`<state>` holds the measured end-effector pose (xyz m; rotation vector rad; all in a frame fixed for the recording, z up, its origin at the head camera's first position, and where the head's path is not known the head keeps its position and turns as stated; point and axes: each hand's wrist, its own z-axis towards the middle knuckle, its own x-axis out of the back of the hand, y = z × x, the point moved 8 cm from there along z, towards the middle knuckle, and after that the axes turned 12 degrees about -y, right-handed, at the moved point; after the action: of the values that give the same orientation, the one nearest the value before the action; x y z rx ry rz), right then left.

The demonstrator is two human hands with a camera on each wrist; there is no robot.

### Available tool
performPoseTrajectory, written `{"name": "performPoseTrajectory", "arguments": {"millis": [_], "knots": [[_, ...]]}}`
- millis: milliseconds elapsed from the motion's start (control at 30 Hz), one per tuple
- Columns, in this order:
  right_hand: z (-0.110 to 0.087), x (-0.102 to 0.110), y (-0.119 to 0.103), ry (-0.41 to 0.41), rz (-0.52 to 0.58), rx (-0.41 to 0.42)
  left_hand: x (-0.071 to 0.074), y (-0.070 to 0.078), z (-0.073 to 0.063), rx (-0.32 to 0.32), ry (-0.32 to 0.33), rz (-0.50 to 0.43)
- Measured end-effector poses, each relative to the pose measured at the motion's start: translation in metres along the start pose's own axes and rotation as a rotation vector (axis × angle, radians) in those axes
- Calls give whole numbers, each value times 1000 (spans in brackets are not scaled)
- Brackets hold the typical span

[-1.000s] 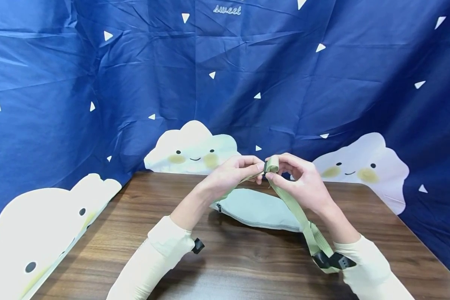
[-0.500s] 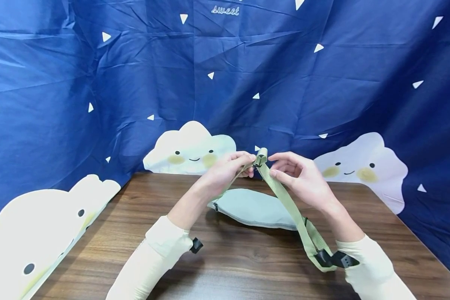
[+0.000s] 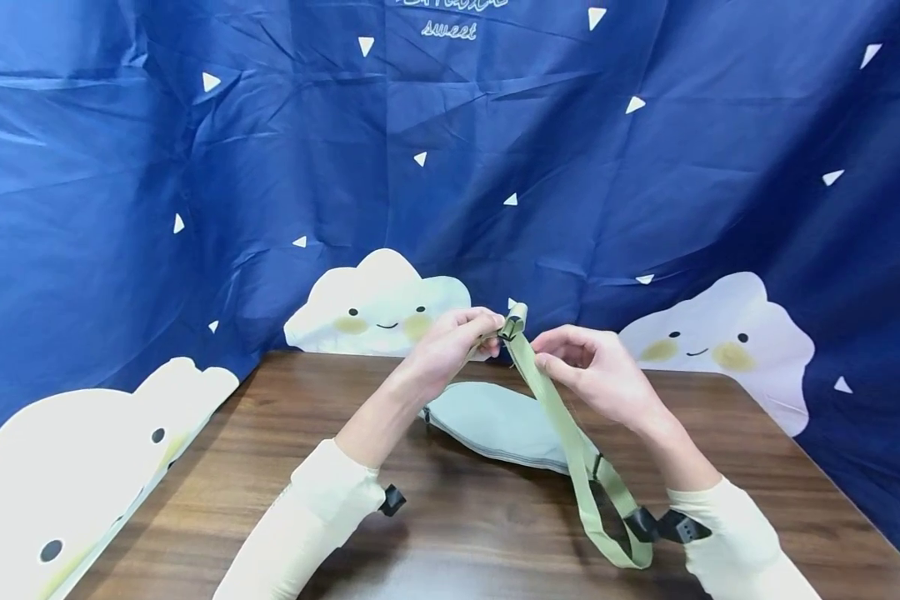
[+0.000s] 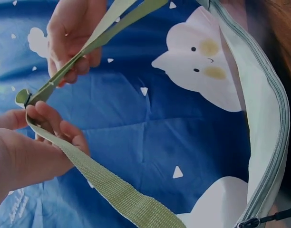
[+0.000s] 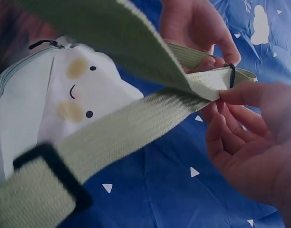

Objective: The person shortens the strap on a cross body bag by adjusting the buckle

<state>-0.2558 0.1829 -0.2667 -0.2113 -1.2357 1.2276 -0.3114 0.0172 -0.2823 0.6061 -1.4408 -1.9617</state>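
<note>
A pale grey-green waist bag (image 3: 495, 423) with a zipper lies on the table behind the hands. Its light green webbing strap (image 3: 562, 417) is lifted off the table and hangs down to the right in a loop. My left hand (image 3: 450, 350) pinches the strap right at a black slider (image 3: 507, 337), where a short fold of webbing sticks up. My right hand (image 3: 603, 375) pinches the strap edge between thumb and finger, a little below that slider. Farther along the webbing sits a second black slider (image 5: 64, 175), clear in the right wrist view. A dark zipper pull (image 4: 278, 216) shows at the bag's end.
The brown wooden table (image 3: 255, 500) reaches back to a blue curtain (image 3: 450, 167) printed with white clouds and triangles. Black wrist devices stick out at both cuffs, and the strap's lower loop hangs beside the right-hand device (image 3: 678, 527).
My right hand has left the slider and moved down along the strap. My left hand and the folded webbing have shifted left, and the strap's hanging loop swings lower and leftward.
</note>
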Motion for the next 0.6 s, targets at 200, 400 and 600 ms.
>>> {"name": "performPoseTrajectory", "arguments": {"millis": [200, 400, 600], "knots": [[-1, -7, -20, 141, -302, 210, 2, 2, -2, -34, 42, 57], [-10, -35, -26, 210, -626, 309, 2, -8, -20, -50, 61, 39], [-4, -35, -12, 129, -591, 263, 21, -26, -28, 9, 87, -5]]}}
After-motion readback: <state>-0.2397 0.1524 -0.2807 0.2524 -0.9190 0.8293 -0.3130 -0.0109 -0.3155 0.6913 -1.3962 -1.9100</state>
